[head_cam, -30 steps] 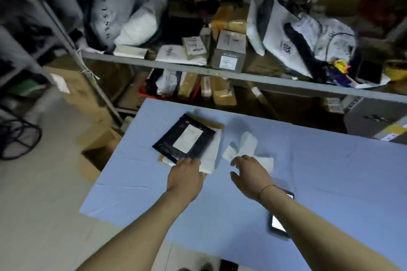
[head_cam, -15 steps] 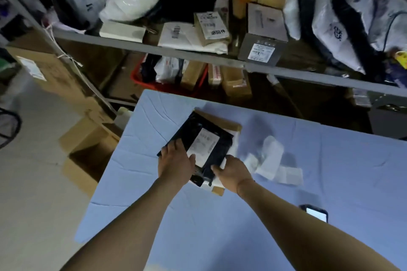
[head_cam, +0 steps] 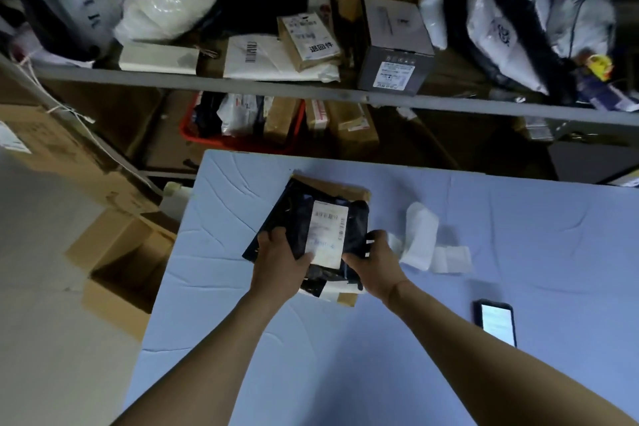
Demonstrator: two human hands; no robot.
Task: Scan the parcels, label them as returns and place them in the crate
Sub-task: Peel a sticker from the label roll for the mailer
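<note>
both hands clamped on black parcel [head_cam: 304,218], frame centre, atop stack on counter [head_cam: 518,218]: left hand [head_cam: 276,261] grips left edge, right hand [head_cam: 375,261] right edge. red crate [head_cam: 238,142] upper centre, under shelf.

Colours on my bench, pretty dim light here

The parcel [head_cam: 304,218] in my hands is glossy black with a white label [head_cam: 326,235] carrying black barcode stripes, and it sits on a brown cardboard one [head_cam: 337,187]. Table cover [head_cam: 501,218] is pale blue-lilac with crease lines. Loose label strips [head_cam: 423,235] are plain white. My phone [head_cam: 496,322] is black with a white lit screen. Behind it there's a red crate [head_cam: 193,135] packed with tan and white parcels, a grey shelf rail [head_cam: 242,81], and a grey box [head_cam: 396,45]. The floor carton [head_cam: 117,252] is tan too.
</note>
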